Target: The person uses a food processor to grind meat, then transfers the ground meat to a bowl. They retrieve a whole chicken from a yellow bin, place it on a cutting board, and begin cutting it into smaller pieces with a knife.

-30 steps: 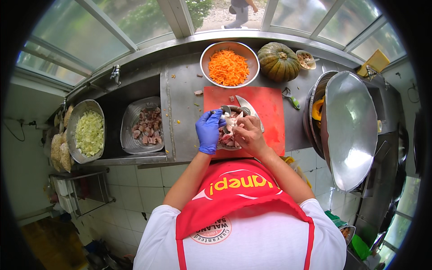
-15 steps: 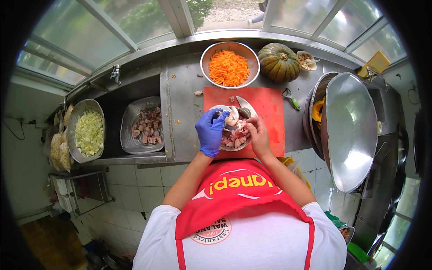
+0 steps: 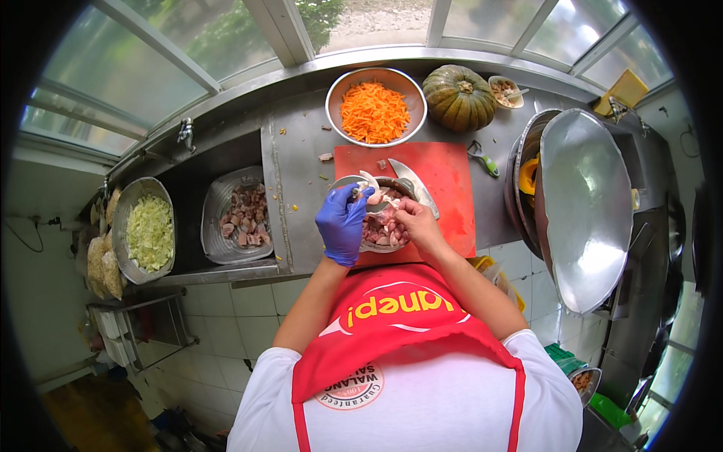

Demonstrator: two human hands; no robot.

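Note:
A metal bowl of raw pink meat chunks (image 3: 385,229) sits on the red cutting board (image 3: 454,218). In a blue glove, my left hand (image 3: 340,226) is closed on a pale piece of meat (image 3: 371,184), held over the bowl's left side. My bare right hand (image 3: 422,226) pinches at a whitish bit over the bowl's right side; whether it joins the left hand's piece I cannot tell. Behind the bowl, a knife (image 3: 416,187) lies with its broad blade slanting across the board. Another pale rim shows partly behind my gloved fingers.
Beyond the board stand a bowl of shredded carrot (image 3: 374,113), a green squash (image 3: 459,98) and a small bowl (image 3: 507,92). A green-handled peeler (image 3: 486,160) lies right. Large metal basins (image 3: 587,218) rise further right. Left, the sink holds a meat tray (image 3: 245,215) beside chopped cabbage (image 3: 149,233).
The pale piece in my left hand now stands more upright over the bowl. My right hand has shifted slightly left and lower, and more of the meat and the knife shows.

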